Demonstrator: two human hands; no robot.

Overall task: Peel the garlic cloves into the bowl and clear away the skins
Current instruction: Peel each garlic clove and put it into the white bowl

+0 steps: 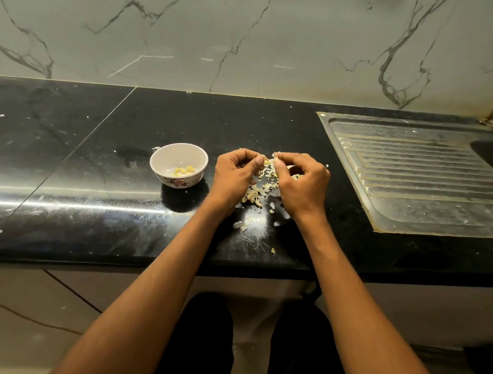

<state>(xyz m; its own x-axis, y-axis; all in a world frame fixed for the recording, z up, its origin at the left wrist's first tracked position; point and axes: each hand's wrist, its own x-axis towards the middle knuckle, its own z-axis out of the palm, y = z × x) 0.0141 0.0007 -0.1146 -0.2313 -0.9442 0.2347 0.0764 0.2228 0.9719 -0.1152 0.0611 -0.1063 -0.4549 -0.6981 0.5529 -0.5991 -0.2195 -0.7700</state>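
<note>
Black counter (98, 180); hands (268, 173) pinching garlic clove (266, 161).

- Bare tabletop (71, 156) lies open left of the bowl (178, 165).
- Skins (256, 193) litter the tabletop between bowl and drainboard (415, 177).

Wall (246, 39): pale marble-look tile, dark grey veins, bright strip reflections. Desk (71, 151): glossy black stone, seam lines, scuffed, white specks, light glare along front. Steel drainboard (409, 177) inset at right, ribbed, dull; sink basin (492, 155) edge beyond. Floor (22, 318): beige tile, thin cable crossing. Lighting warm, dim.
</note>
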